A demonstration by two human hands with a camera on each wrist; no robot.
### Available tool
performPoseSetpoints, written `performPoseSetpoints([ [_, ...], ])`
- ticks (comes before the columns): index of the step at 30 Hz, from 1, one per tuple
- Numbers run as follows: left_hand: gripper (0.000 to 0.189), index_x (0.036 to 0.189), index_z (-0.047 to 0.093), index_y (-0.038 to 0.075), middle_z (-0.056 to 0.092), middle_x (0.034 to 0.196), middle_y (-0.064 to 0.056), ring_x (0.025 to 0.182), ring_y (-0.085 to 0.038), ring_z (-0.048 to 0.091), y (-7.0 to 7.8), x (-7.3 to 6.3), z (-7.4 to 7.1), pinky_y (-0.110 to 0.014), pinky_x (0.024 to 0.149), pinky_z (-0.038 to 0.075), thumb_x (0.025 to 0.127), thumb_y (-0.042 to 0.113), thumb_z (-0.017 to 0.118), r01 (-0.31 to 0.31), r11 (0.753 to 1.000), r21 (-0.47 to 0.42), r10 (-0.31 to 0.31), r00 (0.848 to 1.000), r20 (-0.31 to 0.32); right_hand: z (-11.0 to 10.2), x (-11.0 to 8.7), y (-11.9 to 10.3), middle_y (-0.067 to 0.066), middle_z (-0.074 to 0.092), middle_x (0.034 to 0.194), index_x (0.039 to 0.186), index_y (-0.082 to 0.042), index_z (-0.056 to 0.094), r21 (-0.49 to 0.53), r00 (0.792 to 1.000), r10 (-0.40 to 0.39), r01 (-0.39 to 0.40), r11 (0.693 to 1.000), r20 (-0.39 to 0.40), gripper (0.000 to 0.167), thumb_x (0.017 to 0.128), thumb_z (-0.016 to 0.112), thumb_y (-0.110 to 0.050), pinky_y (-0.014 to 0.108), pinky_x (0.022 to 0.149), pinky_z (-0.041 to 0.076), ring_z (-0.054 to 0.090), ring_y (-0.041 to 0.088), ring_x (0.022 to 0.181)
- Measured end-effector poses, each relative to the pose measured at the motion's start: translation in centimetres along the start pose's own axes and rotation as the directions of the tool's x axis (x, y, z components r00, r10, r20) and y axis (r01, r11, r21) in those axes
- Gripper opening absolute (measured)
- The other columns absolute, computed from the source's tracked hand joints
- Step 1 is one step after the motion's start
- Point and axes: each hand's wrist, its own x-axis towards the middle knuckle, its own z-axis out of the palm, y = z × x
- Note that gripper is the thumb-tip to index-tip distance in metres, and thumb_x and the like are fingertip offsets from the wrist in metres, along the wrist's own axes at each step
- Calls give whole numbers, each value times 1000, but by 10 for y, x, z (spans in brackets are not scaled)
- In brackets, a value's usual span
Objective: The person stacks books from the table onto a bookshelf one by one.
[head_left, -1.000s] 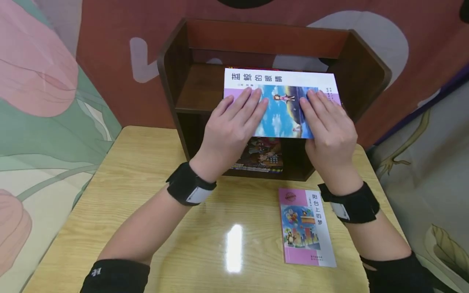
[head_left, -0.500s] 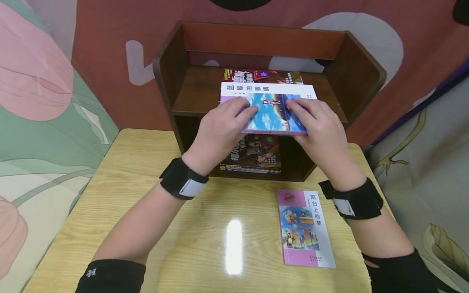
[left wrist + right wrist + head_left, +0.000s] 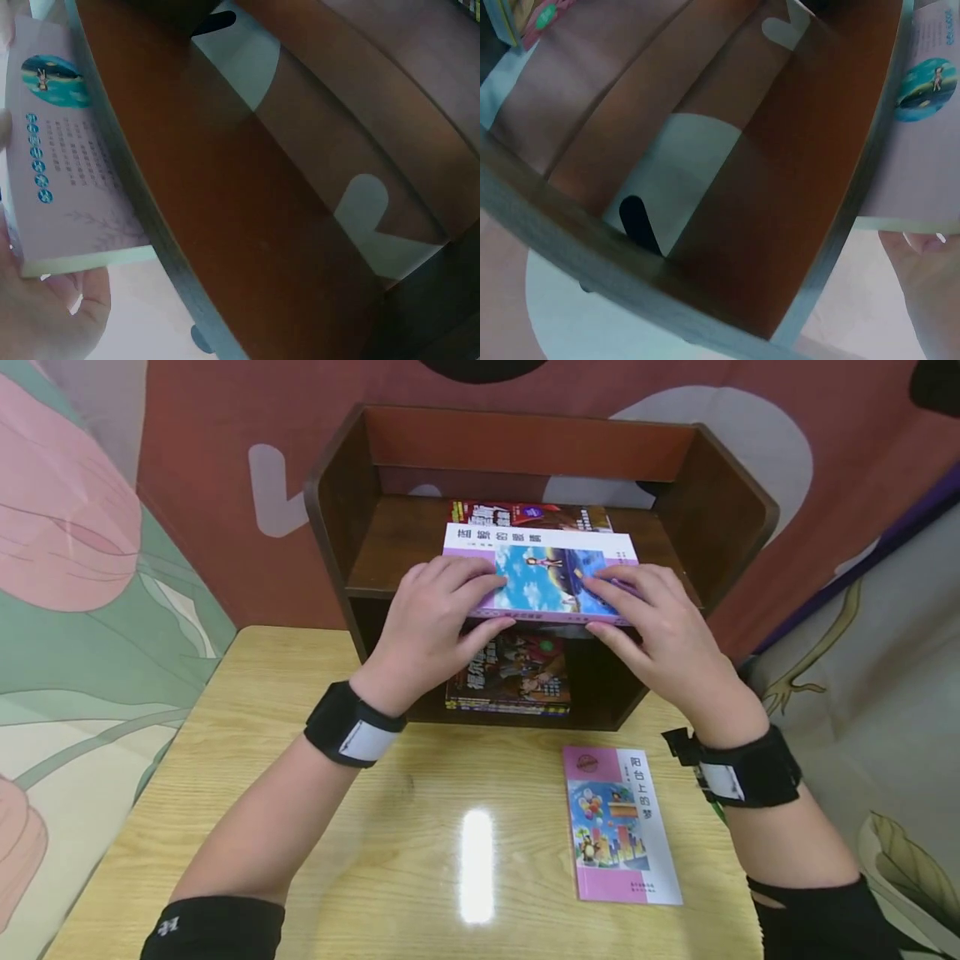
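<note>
A thick pink-and-white paperback book [image 3: 551, 577] with a sky-and-sea cover picture lies over the front edge of the upper shelf in the head view. My left hand [image 3: 435, 622] grips its left part, and my right hand [image 3: 667, 627] grips its right part. Fingers rest on the cover, while both thumbs meet the spine side facing me. In both wrist views the lilac back cover [image 3: 71, 157] juts out past the shelf board. Behind this book, partly hidden by it, lies a dark red comic-style book [image 3: 555, 516].
A dark brown two-tier bookshelf [image 3: 348, 510] stands at the back of the wooden table [image 3: 337, 852]. Its lower tier holds a stack of dark-covered books [image 3: 517, 677]. Another pink-and-white book [image 3: 618, 827] lies on the table at front right, beside my right forearm.
The book has come toward me, uncovering the dark red book behind it. My fingers lay flat on the cover before; now the thumbs are at the spine and the hands grip it.
</note>
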Motion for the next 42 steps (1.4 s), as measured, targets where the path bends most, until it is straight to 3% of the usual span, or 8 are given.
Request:
performPoseSetpoints([
  [5, 43, 121, 64, 10, 61, 124, -7, 119, -21, 53, -4, 0, 2, -36, 103, 41, 91, 41, 59, -2, 1000, -31, 1, 1000, -16, 5, 5, 1, 4, 50, 141, 133, -16, 56, 34, 999, 30, -28, 999, -33, 44, 91, 63, -24, 46, 109, 34, 38, 26, 132],
  [15, 39, 133, 57, 15, 54, 138, -4, 134, -22, 43, -12, 11, 7, -43, 115, 28, 97, 31, 52, 74, 997, 12, -75, 995, 63, 13, 22, 14, 2, 48, 143, 135, -16, 54, 31, 998, 53, -52, 998, -37, 42, 94, 57, -21, 44, 109, 34, 39, 26, 131],
  [22, 39, 136, 54, 18, 50, 141, -1, 138, -23, 38, -15, 21, 10, -46, 115, 26, 98, 29, 49, 175, 984, 41, -179, 971, 155, 21, 33, 20, 0, 46, 145, 138, -18, 51, 34, 993, 121, -122, 992, 9, 42, 97, 51, -28, 46, 111, 31, 36, 25, 135],
  [28, 40, 137, 52, 18, 47, 143, -1, 140, -22, 34, -18, 30, 12, -43, 115, 27, 99, 28, 48, 221, 975, 12, -219, 954, 205, 21, 39, 23, 0, 47, 145, 137, -19, 52, 39, 986, 163, -164, 986, 24, 42, 97, 52, -29, 48, 111, 31, 36, 26, 135],
  [37, 40, 137, 51, 17, 45, 144, -1, 141, -20, 30, -22, 36, 13, -37, 116, 24, 99, 27, 47, 250, 967, -38, -236, 946, 222, 18, 45, 24, -3, 45, 146, 138, -22, 51, 34, 976, 208, -210, 977, 65, 43, 96, 53, -33, 50, 110, 33, 34, 24, 136],
  [42, 40, 138, 50, 18, 45, 144, 0, 141, -18, 30, -23, 35, 14, -32, 116, 25, 99, 28, 47, 249, 968, -31, -238, 949, 205, 18, 46, 23, -3, 46, 145, 137, -22, 51, 33, 976, 212, -214, 976, 51, 43, 96, 53, -33, 48, 109, 33, 35, 23, 135],
])
